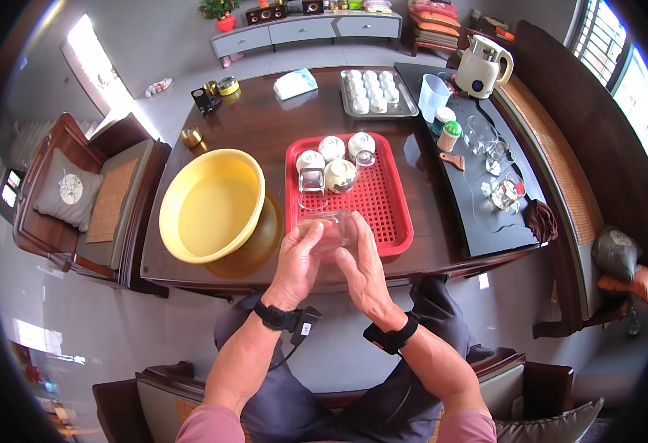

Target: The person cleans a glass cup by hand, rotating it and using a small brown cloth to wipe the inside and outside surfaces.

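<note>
Between my two hands is a clear, square-sided glass vessel (332, 230), held over the near end of the red perforated plastic tray (404, 221). My left hand (297, 264) grips its left side with the thumb on top. My right hand (364, 268) presses its right side with fingers stretched forward. At the tray's far end stand upturned white cups (332, 148) and a rounded patterned cup or pot (340, 176). A small glass cup (365, 159) and a square-looking glass piece (312, 180) lie beside them.
A yellow basin (213, 205) of liquid stands left of the tray. Behind is a metal tray (379, 111) of upturned white cups. At right, a black tea board (479, 221) bears glassware, a toothpick holder (449, 136) and an electric kettle (482, 66). A tissue pack (295, 85) lies at the back.
</note>
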Tool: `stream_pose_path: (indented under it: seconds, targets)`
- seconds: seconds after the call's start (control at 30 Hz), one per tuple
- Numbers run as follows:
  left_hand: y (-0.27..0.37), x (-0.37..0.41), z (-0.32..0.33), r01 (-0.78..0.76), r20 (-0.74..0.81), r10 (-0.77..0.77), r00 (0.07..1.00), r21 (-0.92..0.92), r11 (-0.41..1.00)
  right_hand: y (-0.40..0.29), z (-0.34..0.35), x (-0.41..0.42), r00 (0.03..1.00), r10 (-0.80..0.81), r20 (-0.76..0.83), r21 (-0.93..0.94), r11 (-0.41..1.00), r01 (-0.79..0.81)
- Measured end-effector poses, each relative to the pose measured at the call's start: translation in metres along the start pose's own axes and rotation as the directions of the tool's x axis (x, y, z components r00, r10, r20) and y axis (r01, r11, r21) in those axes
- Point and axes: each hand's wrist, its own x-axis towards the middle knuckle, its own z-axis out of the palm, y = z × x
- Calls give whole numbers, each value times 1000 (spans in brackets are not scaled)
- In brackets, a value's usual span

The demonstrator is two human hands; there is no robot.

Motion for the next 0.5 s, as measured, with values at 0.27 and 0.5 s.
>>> stream_pose_path:
  seconds: [0.27, 0.5]
  targets:
    - [-2, -10, 5, -117, 202, 45, 978, 363, 924, 10, -24, 11, 936, 351, 33, 574, 760, -305]
    - [2, -11, 10, -493, 451, 206, 869, 747, 445, 3, -35, 15, 897, 435, 74, 656, 656, -372]
